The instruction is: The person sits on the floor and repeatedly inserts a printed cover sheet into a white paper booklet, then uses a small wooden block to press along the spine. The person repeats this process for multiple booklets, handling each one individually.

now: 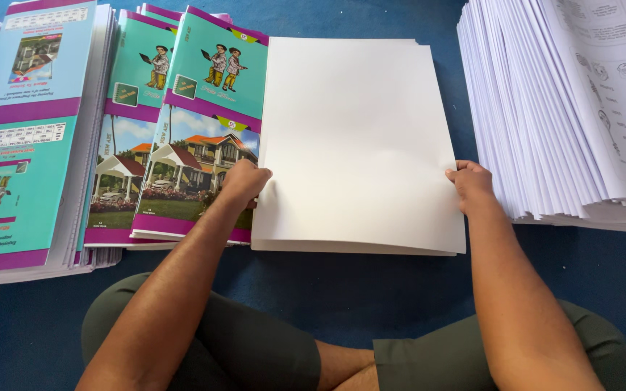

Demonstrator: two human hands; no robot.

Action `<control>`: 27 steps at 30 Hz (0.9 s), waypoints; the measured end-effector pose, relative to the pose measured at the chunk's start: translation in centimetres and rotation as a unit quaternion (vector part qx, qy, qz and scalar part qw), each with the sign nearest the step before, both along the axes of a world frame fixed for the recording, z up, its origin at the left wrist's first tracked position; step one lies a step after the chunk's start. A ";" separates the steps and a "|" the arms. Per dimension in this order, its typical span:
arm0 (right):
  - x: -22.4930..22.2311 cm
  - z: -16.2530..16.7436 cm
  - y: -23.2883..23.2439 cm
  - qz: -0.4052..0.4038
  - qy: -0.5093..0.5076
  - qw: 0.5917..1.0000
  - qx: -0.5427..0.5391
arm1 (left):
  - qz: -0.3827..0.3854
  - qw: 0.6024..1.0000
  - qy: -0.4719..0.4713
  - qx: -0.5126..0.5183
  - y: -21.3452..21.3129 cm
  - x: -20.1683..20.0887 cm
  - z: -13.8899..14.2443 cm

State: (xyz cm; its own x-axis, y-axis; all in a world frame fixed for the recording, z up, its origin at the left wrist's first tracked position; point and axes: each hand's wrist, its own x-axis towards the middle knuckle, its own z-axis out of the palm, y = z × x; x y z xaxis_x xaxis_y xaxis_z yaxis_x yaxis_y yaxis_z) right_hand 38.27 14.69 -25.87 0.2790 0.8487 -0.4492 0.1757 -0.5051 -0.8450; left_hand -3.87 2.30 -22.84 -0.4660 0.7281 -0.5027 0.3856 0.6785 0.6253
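Right now your left hand (pixel 244 181) is curled into a loose fist at the left edge of the blank white paper stack (pixel 356 145), fingers folded in and nipping that edge, though you cannot see from above how many sheets they hold. Your right hand (pixel 470 185) does the same on the opposite edge, fingers bent tight and closed on the paper's right side, thumb hidden under the knuckles. Between the two hands the stack lies flat on the blue floor (pixel 371 289), its long axis running away from you, so both grips sit on the long sides, near the end closest to your knees, and the bulk of the paper stretches forward beyond your fingers. Neither hand is nearer than the other; they stand level, straight across from one another. Just beyond your left hand, touching or almost touching the stack's left edge, lie overlapping piles of printed covers (pixel 204 137) in teal and purple with a house picture, and farther left another pile of covers (pixel 23 137) lying the other way up. Off your right hand, apart from the white stack by a strip of blue floor, rises a tall fanned pile of printed sheets (pixel 566 108) with line drawings on top. Your crossed legs in green shorts (pixel 255 347) sit beneath your forearms.
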 end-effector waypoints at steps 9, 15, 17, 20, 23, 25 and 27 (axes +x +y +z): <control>0.9 0.8 0.8 0.046 -0.060 0.996 0.051 | 0.074 0.987 -0.113 0.091 0.9 0.5 -0.7; 3.1 6.3 1.0 0.113 -0.253 0.959 0.064 | 0.064 0.986 -0.101 0.115 1.0 3.8 2.6; 4.4 7.8 1.4 0.125 -0.279 0.948 0.087 | 0.039 0.992 -0.061 0.105 1.3 5.9 3.4; 5.4 9.5 2.0 0.151 -0.298 0.934 0.124 | 0.014 0.996 -0.025 0.087 1.8 7.5 4.5; 5.1 11.7 2.3 0.182 -0.307 0.926 0.123 | -0.003 0.997 -0.023 0.075 2.4 8.1 5.1; 4.2 13.5 2.6 0.194 -0.290 0.930 0.113 | -0.010 0.997 -0.025 0.072 3.3 8.0 5.4; 2.4 15.0 2.6 0.199 -0.258 0.940 0.104 | -0.014 0.997 -0.029 0.069 4.1 7.3 5.2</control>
